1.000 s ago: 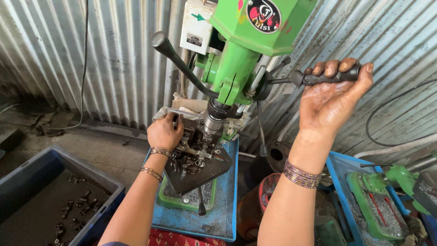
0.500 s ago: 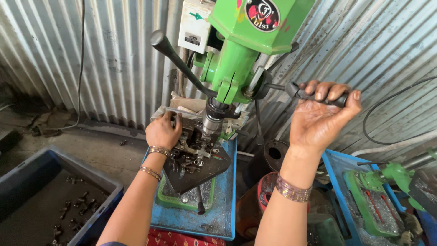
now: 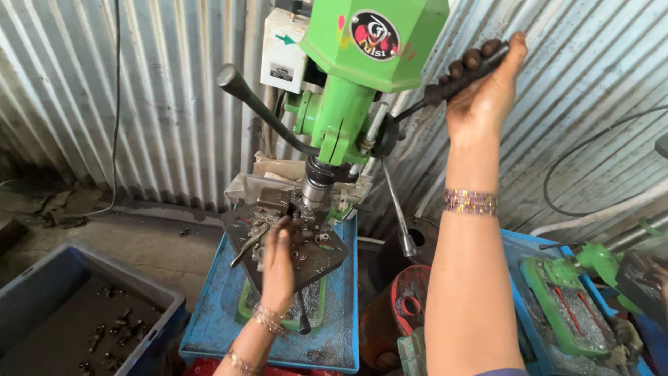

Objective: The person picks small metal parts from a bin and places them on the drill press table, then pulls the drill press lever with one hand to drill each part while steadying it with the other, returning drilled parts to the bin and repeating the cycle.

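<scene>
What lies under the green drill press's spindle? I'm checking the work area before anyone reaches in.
A dark metal work table with small metal parts scattered on it sits under the spindle. The left hand rests there, covering whatever lies beneath it.

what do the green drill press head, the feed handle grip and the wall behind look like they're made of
Green drill press head: probably cast metal under glossy paint; it shines, with hard angular facets. Black feed handle grip, in the right hand: likely rubber or plastic; dull black and ridged. Grey corrugated wall: sheet metal, apparently galvanised; even ribs, dull sheen.
</scene>
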Demonstrator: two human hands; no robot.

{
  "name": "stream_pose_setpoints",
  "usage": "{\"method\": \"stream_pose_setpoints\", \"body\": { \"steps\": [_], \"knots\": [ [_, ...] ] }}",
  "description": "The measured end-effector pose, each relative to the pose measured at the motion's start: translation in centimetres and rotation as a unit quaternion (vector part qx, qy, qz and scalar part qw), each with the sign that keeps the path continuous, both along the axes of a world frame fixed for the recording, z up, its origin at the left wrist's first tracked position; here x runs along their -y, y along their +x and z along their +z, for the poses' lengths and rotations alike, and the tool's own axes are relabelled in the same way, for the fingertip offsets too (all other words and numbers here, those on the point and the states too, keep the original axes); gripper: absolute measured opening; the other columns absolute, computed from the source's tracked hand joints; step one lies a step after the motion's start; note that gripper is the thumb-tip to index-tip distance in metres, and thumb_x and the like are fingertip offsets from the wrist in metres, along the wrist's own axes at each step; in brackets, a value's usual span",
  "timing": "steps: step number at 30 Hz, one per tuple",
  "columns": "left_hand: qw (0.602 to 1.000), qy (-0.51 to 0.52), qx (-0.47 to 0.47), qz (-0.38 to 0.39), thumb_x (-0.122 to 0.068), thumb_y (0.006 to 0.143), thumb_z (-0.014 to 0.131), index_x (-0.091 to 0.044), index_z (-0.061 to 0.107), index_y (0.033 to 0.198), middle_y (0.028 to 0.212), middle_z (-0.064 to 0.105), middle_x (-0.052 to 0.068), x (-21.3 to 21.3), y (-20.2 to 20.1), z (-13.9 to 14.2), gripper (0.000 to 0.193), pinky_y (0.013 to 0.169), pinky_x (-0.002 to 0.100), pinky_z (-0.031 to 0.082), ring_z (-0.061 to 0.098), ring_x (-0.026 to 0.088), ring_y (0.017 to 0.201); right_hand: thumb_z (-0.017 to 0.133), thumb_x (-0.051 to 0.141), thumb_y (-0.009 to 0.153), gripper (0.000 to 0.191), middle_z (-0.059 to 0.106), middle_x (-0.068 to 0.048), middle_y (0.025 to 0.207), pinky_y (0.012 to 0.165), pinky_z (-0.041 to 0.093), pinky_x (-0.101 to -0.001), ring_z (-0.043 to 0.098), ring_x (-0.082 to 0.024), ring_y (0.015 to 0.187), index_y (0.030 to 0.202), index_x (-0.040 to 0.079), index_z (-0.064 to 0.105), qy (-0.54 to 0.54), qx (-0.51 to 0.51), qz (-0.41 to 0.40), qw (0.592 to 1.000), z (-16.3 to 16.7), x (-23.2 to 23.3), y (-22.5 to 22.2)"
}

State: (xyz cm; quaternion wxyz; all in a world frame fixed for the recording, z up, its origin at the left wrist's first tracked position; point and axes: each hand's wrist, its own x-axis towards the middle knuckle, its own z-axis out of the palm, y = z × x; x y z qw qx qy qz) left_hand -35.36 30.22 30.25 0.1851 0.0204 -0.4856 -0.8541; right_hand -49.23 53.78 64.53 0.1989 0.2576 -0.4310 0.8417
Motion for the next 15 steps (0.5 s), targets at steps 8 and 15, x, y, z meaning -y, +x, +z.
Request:
{"method": "stream_pose_setpoints", "body": {
  "steps": [8, 15],
  "knots": [
    [0.915, 0.367, 0.027, -0.167, -0.058, 0.1, 0.048, -0.007, 0.05, 0.139, 0.124, 0.056, 0.011, -3.8, -5.0, -2.2, 0.065, 0.093, 0.055, 0.051, 0.058, 0.028, 0.103, 0.066, 0.057, 0.092, 0.044, 0.05, -0.003, 0.076, 0.072, 0.043, -0.0426, 0.051, -0.025, 0.074, 0.088, 0.015, 0.052, 0.011, 0.012, 0.009, 1.0, 0.0, -0.7, 0.1],
    [0.949, 0.29, 0.041, -0.116, -0.061, 0.094, 0.054, -0.02, 0.047, 0.135, 0.111, 0.057, 0.005, -8.8, 0.6, -3.2, 0.058, 0.088, 0.054, 0.05, 0.058, 0.026, 0.101, 0.067, 0.059, 0.09, 0.046, 0.049, -0.003, 0.075, 0.071, 0.042, -0.0427, 0.051, -0.025, 0.073, 0.088, 0.015, 0.052, 0.012, 0.001, -0.003, 1.0, -0.1, -0.4, 0.1]
  ]
}}
